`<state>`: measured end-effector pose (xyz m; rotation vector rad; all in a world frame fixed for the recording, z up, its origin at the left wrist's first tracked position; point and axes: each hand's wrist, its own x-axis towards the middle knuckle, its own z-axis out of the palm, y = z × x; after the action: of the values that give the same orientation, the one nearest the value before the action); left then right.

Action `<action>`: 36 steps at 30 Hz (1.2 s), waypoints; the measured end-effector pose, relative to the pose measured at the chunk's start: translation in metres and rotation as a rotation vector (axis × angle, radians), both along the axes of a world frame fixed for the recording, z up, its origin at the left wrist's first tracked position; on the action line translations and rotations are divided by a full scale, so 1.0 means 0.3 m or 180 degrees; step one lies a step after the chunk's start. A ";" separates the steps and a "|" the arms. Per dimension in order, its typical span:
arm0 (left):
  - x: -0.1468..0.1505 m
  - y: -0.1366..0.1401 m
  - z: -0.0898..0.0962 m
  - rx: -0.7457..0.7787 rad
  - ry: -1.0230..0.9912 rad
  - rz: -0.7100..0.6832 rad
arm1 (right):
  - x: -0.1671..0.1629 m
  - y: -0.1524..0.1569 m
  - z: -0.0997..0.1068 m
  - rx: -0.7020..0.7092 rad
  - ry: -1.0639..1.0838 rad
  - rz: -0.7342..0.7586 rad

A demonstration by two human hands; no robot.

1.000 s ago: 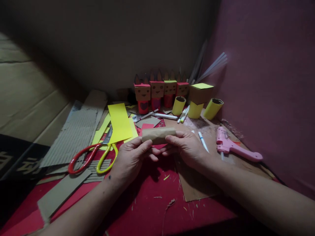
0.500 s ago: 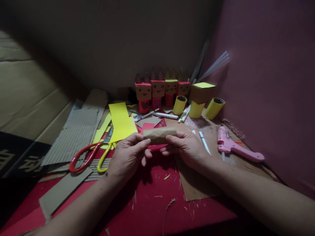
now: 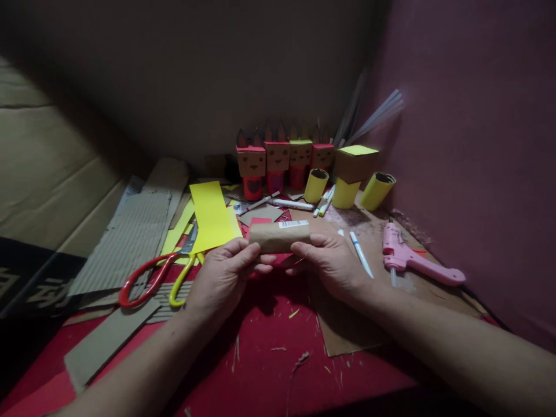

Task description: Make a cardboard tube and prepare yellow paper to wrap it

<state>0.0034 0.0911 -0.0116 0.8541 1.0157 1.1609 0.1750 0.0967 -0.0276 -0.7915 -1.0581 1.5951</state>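
Observation:
A brown cardboard tube (image 3: 278, 237) lies level between my two hands above the red tabletop (image 3: 260, 341). A white barcode label shows along its upper right side. My left hand (image 3: 230, 269) grips its left end, thumb in front and fingers behind and below. The right end is pinched in my right hand (image 3: 328, 263), with the thumb on the near side. Just left of my left hand lie large scissors (image 3: 150, 278) with one red and one yellow handle, beside yellow paper (image 3: 212, 214).
Several cardboard figures (image 3: 277, 156) with ears stand at the back. Yellow-wrapped tubes (image 3: 316, 185) and a box-topped yellow figure (image 3: 357, 165) are to their right. A pink glue gun (image 3: 417, 258) rests on cardboard at right. Corrugated pieces (image 3: 121, 243) lie left; a white pen (image 3: 361, 255) lies near my right hand.
The brown tube has turned in my fingers, bringing the barcode label into sight on its upper side. Both hands still hold its ends. The whole view has shifted slightly.

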 end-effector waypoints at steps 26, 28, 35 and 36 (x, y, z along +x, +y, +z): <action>-0.012 -0.003 -0.016 0.0401 0.0558 -0.0124 | 0.009 0.004 -0.001 -0.0113 0.0057 0.0118; -0.010 -0.007 -0.013 0.0430 0.0671 -0.0104 | 0.010 0.005 0.000 -0.0169 0.0104 0.0081; -0.011 -0.004 -0.010 0.0380 0.0498 -0.0212 | 0.006 0.006 -0.002 -0.0118 -0.0047 -0.0023; -0.013 -0.001 -0.012 0.0385 0.0505 -0.0225 | 0.006 0.005 -0.001 -0.0104 -0.0099 -0.0024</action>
<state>-0.0004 0.0907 -0.0151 1.0838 1.0432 1.1162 0.1769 0.0980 -0.0279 -0.8436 -1.0523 1.6018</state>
